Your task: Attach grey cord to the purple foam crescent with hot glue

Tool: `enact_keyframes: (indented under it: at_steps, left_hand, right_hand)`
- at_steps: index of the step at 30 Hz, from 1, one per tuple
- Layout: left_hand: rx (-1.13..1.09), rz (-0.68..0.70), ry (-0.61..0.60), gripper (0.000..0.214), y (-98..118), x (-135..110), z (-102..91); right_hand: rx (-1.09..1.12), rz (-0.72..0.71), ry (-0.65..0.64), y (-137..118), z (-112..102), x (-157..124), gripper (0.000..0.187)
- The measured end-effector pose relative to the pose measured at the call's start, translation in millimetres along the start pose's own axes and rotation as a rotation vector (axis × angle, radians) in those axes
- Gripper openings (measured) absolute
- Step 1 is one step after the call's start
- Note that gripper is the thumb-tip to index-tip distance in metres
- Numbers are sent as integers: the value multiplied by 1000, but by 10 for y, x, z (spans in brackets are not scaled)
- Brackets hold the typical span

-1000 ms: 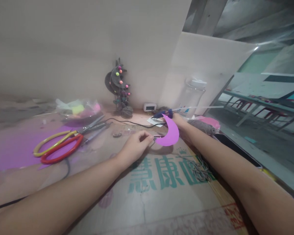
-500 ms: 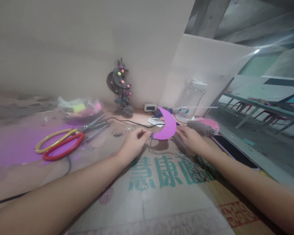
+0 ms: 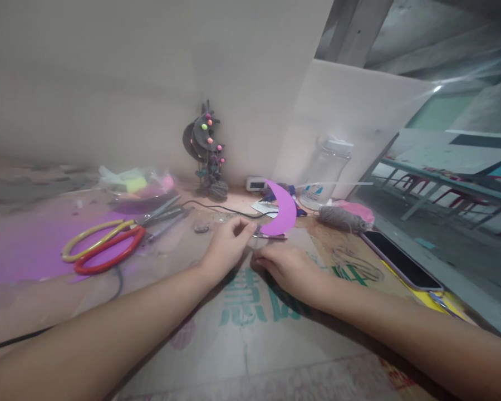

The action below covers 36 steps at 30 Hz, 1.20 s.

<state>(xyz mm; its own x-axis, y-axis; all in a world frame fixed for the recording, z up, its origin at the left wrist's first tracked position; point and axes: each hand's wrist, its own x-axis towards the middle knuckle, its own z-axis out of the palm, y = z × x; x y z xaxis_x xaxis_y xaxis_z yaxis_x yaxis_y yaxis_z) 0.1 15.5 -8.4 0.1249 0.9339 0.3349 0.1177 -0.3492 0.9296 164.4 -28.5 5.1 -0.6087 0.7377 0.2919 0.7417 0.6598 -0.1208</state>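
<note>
Purple crescent (image 3: 284, 211) is held at its near tip by the left hand (image 3: 229, 245): fingers pinched there, body of the piece lying just right of and beyond them. Long axis is pointed away from the person, tip to tip, with the bulge turned right and the hollow left. Left hand is the nearer one, in contact; right hand (image 3: 290, 270) is placed just nearer the person, apart from the crescent, fingers curled in by a thin hanging cord (image 3: 257, 240). Whether the cord is gripped there cannot be told. Far side is bounded by the blue glue gun (image 3: 301, 212), partly hidden behind the crescent, and the white clock (image 3: 255, 184). Bench (image 3: 217, 356) is flanked by scissors (image 3: 108, 239) at left, grey yarn (image 3: 342, 218) and phone (image 3: 403, 260) at right; most room is left on the near side.
</note>
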Motion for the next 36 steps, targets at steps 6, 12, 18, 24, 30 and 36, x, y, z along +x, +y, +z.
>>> enact_keyframes:
  at_steps: [6,12,18,24,30,36]
  left_hand:
    - [57,4,-107,20,-11,-39,13]
    - [138,10,-185,24,3,-62,16]
    - [146,-18,-202,24,-6,-56,15]
    - [183,-34,-210,24,3,-54,11]
    - [182,-37,-240,27,-10,-59,8]
    - [189,-56,-313,27,16,-84,10]
  right_hand:
    - [-195,-77,47,-25,-281,90,21]
    - [-129,76,223,149,-574,184,20]
    - [7,171,239,366,-584,83,17]
    - [18,209,196,440,-599,50,18]
    - [85,288,63,549,-702,66,18]
    - [83,366,8,726,-787,72,18]
